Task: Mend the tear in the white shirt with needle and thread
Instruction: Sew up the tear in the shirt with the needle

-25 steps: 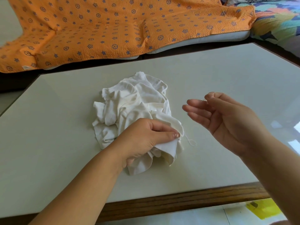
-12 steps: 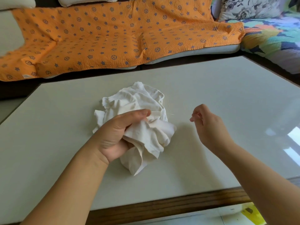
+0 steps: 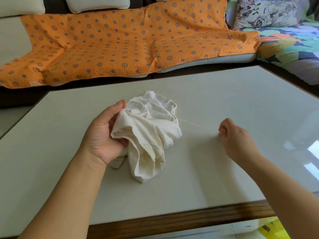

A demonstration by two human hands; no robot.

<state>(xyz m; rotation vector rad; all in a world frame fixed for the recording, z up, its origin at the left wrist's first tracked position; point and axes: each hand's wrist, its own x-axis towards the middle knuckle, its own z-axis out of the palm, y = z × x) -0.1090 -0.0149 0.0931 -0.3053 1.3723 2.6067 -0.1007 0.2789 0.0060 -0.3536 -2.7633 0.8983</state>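
**stitchwatch:** What's on your head cam feed right now? Where's the shirt?

**me:** I've got the white shirt (image 3: 148,133) bunched up in the left hand (image 3: 101,137). The fingers (image 3: 122,141) are curled round a fold of it with the thumb up top, and the rest droops onto the surface (image 3: 224,94) just below them. The right hand (image 3: 236,140) is well off to the right of the cloth. Its fingers (image 3: 226,124) are pinched together on the end of the thread (image 3: 195,124), which runs taut from the fold by the left thumb, over the shirt, straight to that pinch.

**stitchwatch:** And the needle?

**me:** There's a tiny dark sliver poking up at the right fingertips. It's probably the needle (image 3: 218,126), but it's too small for me to swear to. Beyond both sets of fingers an orange blanket (image 3: 120,44) with blue stars lies over the sofa (image 3: 215,62), and there's a floral pillow (image 3: 265,12) far off to the right.
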